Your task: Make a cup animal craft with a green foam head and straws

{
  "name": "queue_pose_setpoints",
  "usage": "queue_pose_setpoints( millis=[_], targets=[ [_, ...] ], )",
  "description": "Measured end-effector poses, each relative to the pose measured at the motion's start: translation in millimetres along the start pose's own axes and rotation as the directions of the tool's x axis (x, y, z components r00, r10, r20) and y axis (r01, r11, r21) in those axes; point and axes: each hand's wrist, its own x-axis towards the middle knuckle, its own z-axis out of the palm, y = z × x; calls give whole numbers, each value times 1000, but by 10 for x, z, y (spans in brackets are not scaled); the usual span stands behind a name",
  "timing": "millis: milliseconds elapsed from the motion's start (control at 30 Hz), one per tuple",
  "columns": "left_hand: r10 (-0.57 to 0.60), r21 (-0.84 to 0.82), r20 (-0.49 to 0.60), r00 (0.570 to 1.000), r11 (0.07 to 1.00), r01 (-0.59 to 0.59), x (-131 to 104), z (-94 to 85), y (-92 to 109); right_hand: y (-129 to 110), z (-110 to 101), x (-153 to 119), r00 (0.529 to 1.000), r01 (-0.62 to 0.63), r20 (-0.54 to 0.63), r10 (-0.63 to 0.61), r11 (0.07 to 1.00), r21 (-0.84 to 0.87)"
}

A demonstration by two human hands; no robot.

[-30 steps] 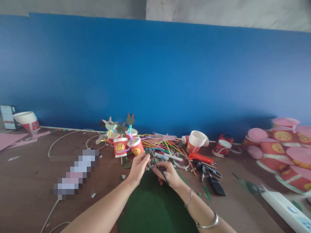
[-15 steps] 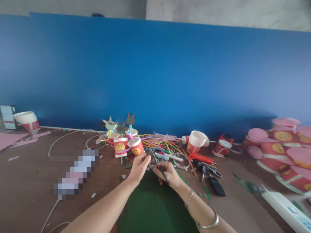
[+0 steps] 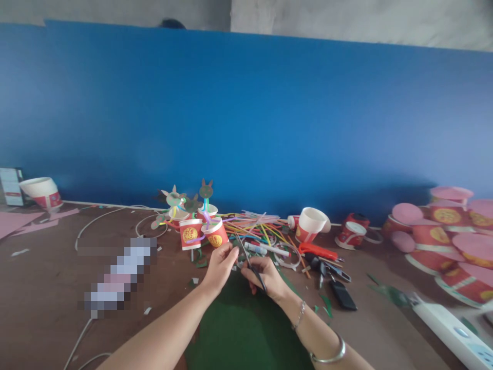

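Black-handled scissors [image 3: 254, 272] are in my right hand [image 3: 269, 280], their thin blades pointing up and to the left. Thumb and fingers of my left hand [image 3: 220, 267] pinch what looks like a small piece of green paper, mostly hidden, close beside the blades. Below both hands lies a large dark green sheet [image 3: 246, 324]. Just beyond them stand red-and-white paper cups [image 3: 191, 234], some topped with cat-like paper heads [image 3: 207, 190] on coloured stems.
Behind the hands lie coloured sticks [image 3: 254, 223], markers [image 3: 256, 248], an orange-red tool [image 3: 318, 251] and keys [image 3: 341, 293]. Pink-topped cups [image 3: 447, 216] and a white power strip [image 3: 450, 329] sit at the right. A blue partition [image 3: 246, 113] closes the back; pink paper [image 3: 17, 223] lies left.
Both hands and the scissors stay in nearly the same place. The view has shifted very slightly, and a dark rounded shape above the partition has moved right.
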Motion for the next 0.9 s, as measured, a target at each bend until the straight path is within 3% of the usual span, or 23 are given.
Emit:
queue_pose_setpoints(
  millis=[600,900],
  targets=[
    [-29,-30,-88,996,999,26,4,3,33,12,-5,8,1000,10,-13,-10,1000,-28],
    [-21,-26,-55,998,999,20,4,2,48,-1,-3,7,1000,-3,-7,3,1000,-13]
  ],
)
